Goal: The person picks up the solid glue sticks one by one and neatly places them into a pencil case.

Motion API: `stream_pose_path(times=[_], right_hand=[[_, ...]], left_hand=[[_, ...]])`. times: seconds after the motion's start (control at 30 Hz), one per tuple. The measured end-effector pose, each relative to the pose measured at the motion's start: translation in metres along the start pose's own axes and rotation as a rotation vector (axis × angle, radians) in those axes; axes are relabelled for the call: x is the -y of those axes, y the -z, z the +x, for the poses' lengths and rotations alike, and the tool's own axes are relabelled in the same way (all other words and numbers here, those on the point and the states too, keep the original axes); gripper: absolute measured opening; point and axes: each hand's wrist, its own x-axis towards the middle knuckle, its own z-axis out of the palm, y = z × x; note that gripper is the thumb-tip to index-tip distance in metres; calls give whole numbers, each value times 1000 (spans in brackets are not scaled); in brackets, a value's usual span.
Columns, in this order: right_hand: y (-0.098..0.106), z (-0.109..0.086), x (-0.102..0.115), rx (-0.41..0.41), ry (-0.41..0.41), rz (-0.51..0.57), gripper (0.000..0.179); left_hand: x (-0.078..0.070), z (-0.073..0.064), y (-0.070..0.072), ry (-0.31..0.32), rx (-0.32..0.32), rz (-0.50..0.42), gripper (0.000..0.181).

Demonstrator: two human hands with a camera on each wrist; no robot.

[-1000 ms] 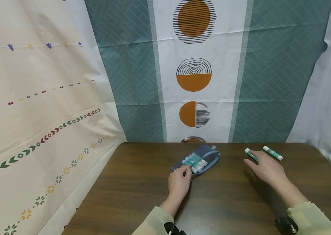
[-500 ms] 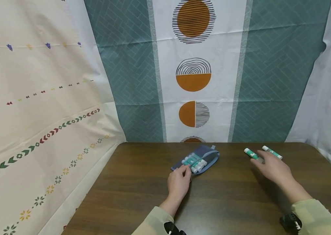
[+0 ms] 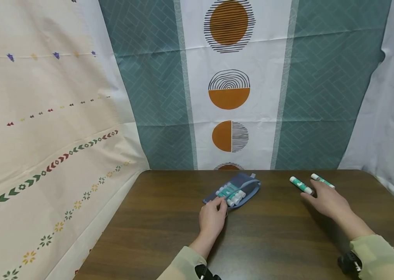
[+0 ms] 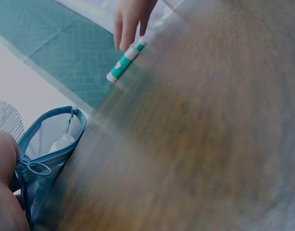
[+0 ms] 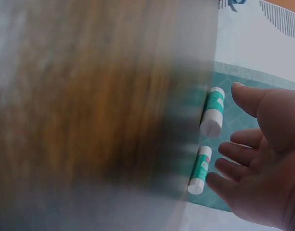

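A blue zippered pouch [image 3: 242,179] with a see-through side lies at the table's middle back, its zip opening gaping in the left wrist view. Several green-and-white glue sticks [image 3: 231,193] are inside it. My left hand [image 3: 212,219] pinches the pouch's near edge between thumb and fingers. Two more glue sticks lie to the right: the left one [image 3: 300,185] and the right one [image 3: 322,180], partly covered by my fingers in the head view. My right hand [image 3: 330,200] hovers by them with fingers spread, holding nothing. In the right wrist view its fingertips come close to the farther glue stick [image 5: 200,168].
The brown wooden table [image 3: 169,225] spreads out in front of me. Behind its far edge hangs a teal and white cloth [image 3: 316,97], with a cream patterned cloth [image 3: 43,155] at the left.
My right hand has shifted right, from over the left glue stick toward the right one, and the left stick is now uncovered. The left hand and pouch stay still.
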Motion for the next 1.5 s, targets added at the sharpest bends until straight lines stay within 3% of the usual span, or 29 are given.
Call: stream_pose_path(times=[0.57, 0.7, 0.9, 1.17, 1.5], right_hand=[[-5, 9, -7, 56, -25, -44, 79], [-4, 10, -7, 61, -25, -46, 71], [-3, 10, -6, 41, -12, -53, 61], [-10, 10, -9, 17, -4, -96, 63], [-13, 10, -10, -8, 2, -99, 47]], left_hand=[[0, 1, 0, -4, 5, 5, 24], [-1, 1, 1, 2, 7, -6, 23], [-1, 1, 1, 6, 11, -3, 23], [-1, 0, 1, 23, 17, -2, 24], [-1, 1, 2, 2, 9, 3, 22]])
